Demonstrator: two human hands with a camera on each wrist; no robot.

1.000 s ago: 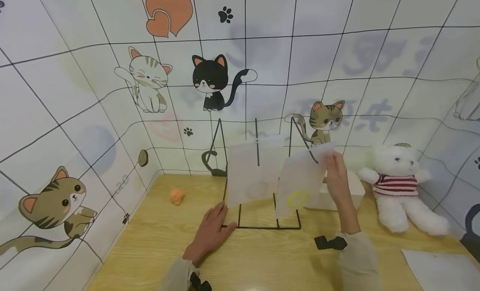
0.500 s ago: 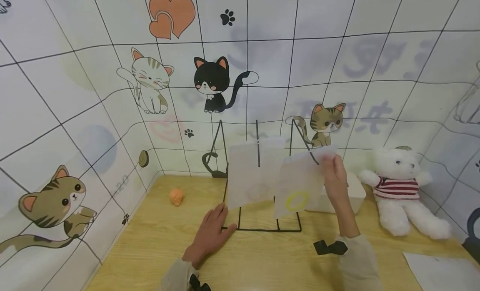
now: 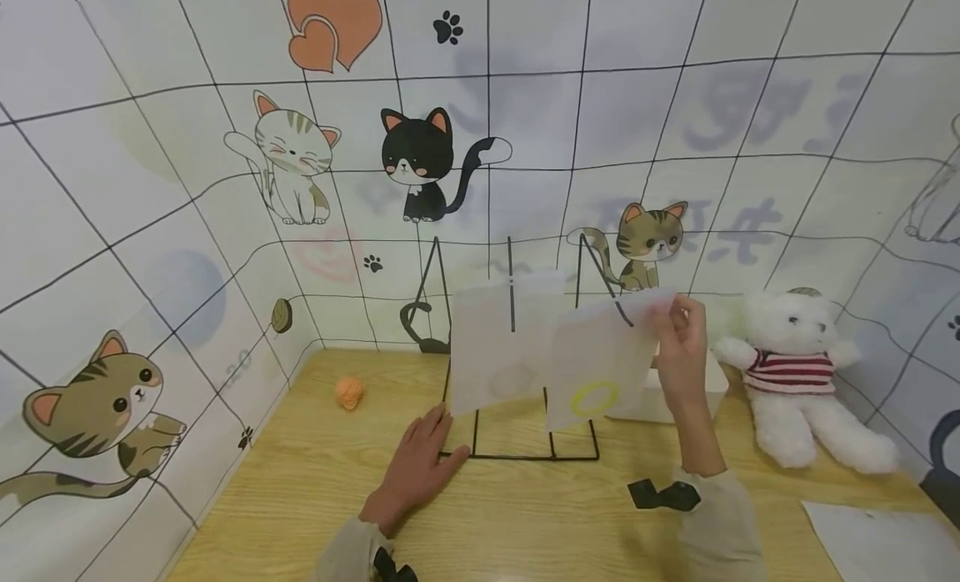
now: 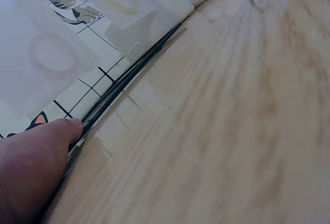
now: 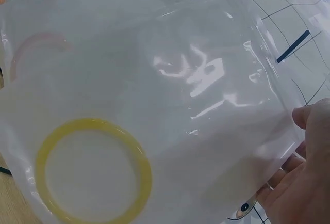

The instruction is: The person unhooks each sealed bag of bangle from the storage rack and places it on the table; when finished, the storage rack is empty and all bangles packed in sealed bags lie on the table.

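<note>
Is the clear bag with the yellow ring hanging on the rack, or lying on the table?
Hanging: the bag sits on the black wire rack's prong, above the table, the right hand pinching its upper corner.

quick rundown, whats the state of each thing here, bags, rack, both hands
bag with yellow ring: hanging on rack, top corner pinched by right hand
bag with pink ring: hanging on middle hook, untouched
wire rack: upright on table
left hand: flat on table, fingertip at rack base
</note>
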